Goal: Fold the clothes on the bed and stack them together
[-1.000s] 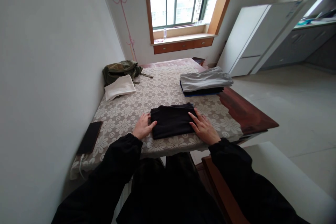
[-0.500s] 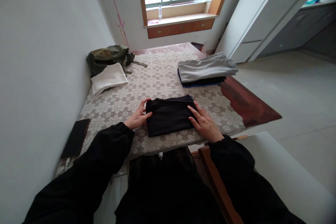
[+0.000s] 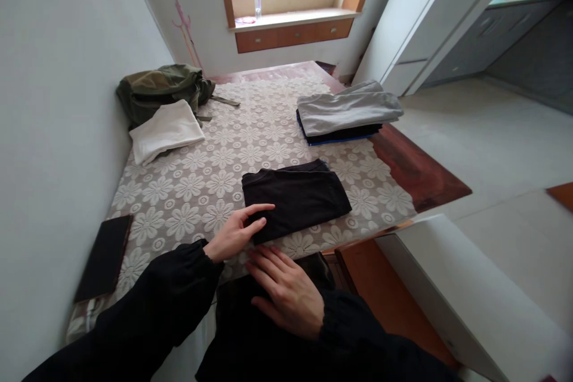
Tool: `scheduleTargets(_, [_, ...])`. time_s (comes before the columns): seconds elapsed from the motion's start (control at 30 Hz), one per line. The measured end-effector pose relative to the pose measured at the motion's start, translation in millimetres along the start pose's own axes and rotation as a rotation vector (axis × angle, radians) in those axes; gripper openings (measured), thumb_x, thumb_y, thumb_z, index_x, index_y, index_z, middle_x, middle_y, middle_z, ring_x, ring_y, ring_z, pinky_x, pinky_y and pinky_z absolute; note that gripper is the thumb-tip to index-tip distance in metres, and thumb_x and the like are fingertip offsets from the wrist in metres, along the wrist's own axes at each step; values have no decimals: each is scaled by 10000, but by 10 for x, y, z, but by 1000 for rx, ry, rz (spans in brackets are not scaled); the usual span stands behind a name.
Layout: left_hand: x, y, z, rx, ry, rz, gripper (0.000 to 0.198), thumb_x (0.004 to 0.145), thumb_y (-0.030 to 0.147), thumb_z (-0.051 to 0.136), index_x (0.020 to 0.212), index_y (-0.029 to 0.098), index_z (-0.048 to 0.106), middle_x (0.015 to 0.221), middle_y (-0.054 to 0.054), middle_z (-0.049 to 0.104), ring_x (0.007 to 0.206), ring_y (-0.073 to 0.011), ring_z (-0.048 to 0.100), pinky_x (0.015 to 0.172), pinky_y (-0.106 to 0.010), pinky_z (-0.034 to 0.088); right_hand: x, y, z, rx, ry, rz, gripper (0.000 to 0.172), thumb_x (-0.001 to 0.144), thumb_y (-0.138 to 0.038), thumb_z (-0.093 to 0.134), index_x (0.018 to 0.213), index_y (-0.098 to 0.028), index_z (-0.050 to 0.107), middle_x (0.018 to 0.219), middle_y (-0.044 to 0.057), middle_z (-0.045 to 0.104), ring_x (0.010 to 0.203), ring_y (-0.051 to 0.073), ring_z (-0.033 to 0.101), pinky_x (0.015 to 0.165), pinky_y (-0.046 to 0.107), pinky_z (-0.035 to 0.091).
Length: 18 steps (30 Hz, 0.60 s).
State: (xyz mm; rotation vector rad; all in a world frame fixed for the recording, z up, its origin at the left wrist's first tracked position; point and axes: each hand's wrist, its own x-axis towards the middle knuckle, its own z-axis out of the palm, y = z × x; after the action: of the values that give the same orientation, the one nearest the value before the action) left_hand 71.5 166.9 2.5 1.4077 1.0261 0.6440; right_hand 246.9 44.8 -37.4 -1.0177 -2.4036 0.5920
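A folded black garment [image 3: 298, 197] lies flat near the front edge of the table, on a lace tablecloth [image 3: 215, 158] with a flower pattern. At its left end, my left hand [image 3: 239, 228] is open, thumb and forefinger apart over the cloth's near left corner. My right hand [image 3: 286, 289] is open too, fingers stretched toward that same corner and the table edge, close below the left hand. Whether its fingertips touch the fabric I cannot tell.
Folded grey trousers [image 3: 349, 108] top a dark stack at the back right. A green backpack [image 3: 161, 86] and a folded white cloth [image 3: 168, 131] lie at the back left. Near the wall is a black tablet-like object [image 3: 104, 258]. A chair [image 3: 403, 292] stands at the front right.
My right hand has left the garment's right end and moved left and toward me. My left hand has shifted from the left edge to the near left corner. The view has tilted slightly.
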Motion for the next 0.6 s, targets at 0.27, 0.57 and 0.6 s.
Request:
scheduleTargets(0.27, [-25, 206, -47, -436, -21, -159, 883, 799, 312, 862, 1584, 297, 457, 1132, -63, 747, 826, -179, 724, 720, -306, 630, 47, 513, -332, -222, 23, 246, 552, 972, -485, 651, 1450, -211, 609, 1440, 146, 660, 1348, 359, 592, 1164, 558, 458])
scheduleTargets(0.57, [113, 102, -351, -228, -72, 53, 933, 752, 277, 851, 1590, 340, 446, 1620, -64, 493, 1456, -331, 505, 1159, -469, 489, -353, 1565, -858, 203, 357, 613, 296, 918, -403, 575, 1108, -244, 738, 1145, 126, 784, 1154, 383, 695, 1043, 602, 531])
scheduleTargets(0.6, [144, 63, -369, -203, -80, 80, 926, 755, 287, 847, 1587, 352, 447, 1636, -52, 474, 1479, -329, 478, 1181, -478, 465, -360, 1576, -895, 379, 378, 648, 299, 913, -418, 575, 1102, -246, 729, 1138, 118, 786, 1131, 375, 707, 995, 592, 564])
